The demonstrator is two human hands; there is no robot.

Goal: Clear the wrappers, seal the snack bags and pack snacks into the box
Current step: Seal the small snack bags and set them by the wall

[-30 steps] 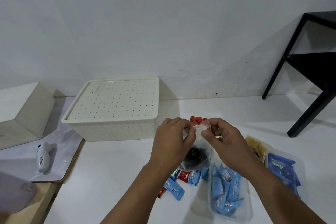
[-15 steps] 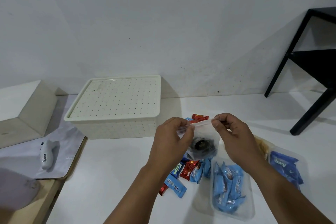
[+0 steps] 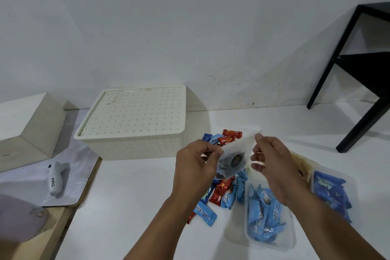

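A small clear snack bag (image 3: 233,157) with dark cookies inside is held up between both hands above the white table (image 3: 130,196). My left hand (image 3: 195,167) pinches its left top corner, and my right hand (image 3: 272,160) pinches the right end of the top strip. Under the bag lies a heap of red and blue wrapped snacks (image 3: 223,192). A clear bag of light-blue snacks (image 3: 264,215) lies in front of my right hand. The cream dotted box (image 3: 135,120) with its lid on stands at the back left.
A bag of dark-blue packets (image 3: 331,192) and a bag of tan snacks (image 3: 301,164) lie at the right. A black stand (image 3: 358,82) rises at the far right. At the left sit a wooden block (image 3: 27,129) and a white handheld sealer (image 3: 56,178) on a mat.
My hands have moved apart along the top of the bag, the right one sliding to the right end. The bag now tilts, its right side higher.
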